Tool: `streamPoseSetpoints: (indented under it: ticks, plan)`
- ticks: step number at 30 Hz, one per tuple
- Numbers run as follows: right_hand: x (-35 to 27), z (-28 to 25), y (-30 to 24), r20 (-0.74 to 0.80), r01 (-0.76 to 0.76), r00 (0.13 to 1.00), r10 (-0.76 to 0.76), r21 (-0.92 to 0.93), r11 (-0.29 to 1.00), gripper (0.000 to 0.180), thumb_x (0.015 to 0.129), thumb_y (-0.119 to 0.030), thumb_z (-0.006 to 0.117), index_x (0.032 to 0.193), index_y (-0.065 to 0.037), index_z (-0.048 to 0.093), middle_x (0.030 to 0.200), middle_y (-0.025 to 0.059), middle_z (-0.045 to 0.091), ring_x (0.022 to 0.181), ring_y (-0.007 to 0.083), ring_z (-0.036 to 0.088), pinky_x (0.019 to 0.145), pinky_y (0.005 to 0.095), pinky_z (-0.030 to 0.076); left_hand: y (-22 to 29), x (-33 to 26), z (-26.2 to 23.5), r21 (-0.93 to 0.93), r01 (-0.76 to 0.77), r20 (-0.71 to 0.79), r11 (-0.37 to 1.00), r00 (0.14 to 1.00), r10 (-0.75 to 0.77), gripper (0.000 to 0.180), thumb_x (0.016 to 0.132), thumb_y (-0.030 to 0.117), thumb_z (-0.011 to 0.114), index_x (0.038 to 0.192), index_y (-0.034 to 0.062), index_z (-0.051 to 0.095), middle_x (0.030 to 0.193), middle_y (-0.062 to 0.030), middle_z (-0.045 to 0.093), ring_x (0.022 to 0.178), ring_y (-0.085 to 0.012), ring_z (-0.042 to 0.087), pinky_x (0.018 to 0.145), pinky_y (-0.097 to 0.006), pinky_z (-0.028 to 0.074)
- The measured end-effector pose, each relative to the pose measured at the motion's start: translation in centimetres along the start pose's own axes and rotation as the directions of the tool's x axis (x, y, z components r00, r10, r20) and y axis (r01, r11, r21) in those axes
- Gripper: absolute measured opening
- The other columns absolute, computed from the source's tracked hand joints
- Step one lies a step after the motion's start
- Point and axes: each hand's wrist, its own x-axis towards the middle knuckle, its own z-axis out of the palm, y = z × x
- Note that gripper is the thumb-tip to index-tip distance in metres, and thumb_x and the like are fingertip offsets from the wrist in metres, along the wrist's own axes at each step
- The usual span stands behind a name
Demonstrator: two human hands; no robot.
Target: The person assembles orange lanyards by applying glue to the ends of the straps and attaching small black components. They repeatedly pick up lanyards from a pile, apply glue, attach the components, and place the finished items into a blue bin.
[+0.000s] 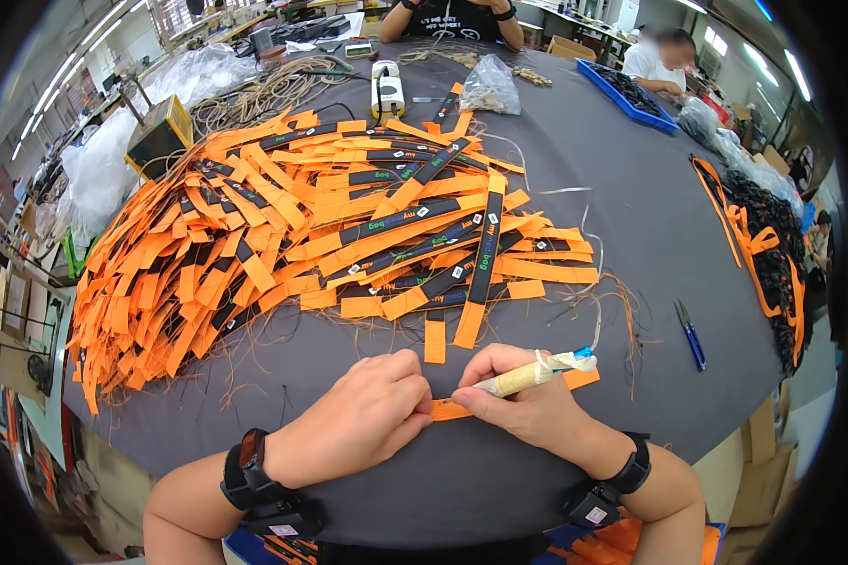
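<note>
My left hand is closed, its fingertips pinching one end of an orange fabric strap near the table's front. Between the fingers of my right hand is a pen-shaped tool with a cream taped handle and a pale cord at its back end. Its tip points left and down toward the strap, but my fingers hide whether it touches. The strap's other end sticks out beyond my right hand. Just past my hands lies a big heap of orange straps with black printed middles.
Blue-handled tweezers or snips lie at the right. Beyond the heap stand a white-and-yellow power box and a clear plastic bag. Black and orange straps pile up at the right edge. Two people sit across the grey table.
</note>
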Motion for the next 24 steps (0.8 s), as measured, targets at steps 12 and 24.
streamPoseSetpoints:
  ticks: [12,24]
  plan:
    - [0.01,-0.10,-0.28,0.016,-0.034,0.999,0.035,-0.014,0.999,0.018,0.090,-0.019,0.074,0.087,-0.004,0.065,0.071,-0.0026,0.061,0.065,0.0043,0.053,0.056,0.0221,0.041,-0.09,-0.02,0.03,-0.002,-0.008,0.000,1.000,1.000,0.008,0.011,0.082,0.007,0.070,0.087,0.0037,0.061,0.088,-0.0080,0.054,0.087,-0.0265,0.057,0.077,-0.037,0.045]
    - [-0.05,-0.06,-0.09,0.002,-0.050,0.999,0.050,0.016,0.999,0.017,0.090,-0.018,0.074,0.087,-0.004,0.065,0.071,-0.0039,0.060,0.063,0.0033,0.051,0.054,0.0215,0.039,-0.16,-0.05,0.22,0.000,0.006,-0.006,1.000,1.000,-0.006,0.012,0.081,0.007,0.071,0.087,0.0039,0.061,0.088,-0.0079,0.053,0.087,-0.0271,0.056,0.077,-0.037,0.045]
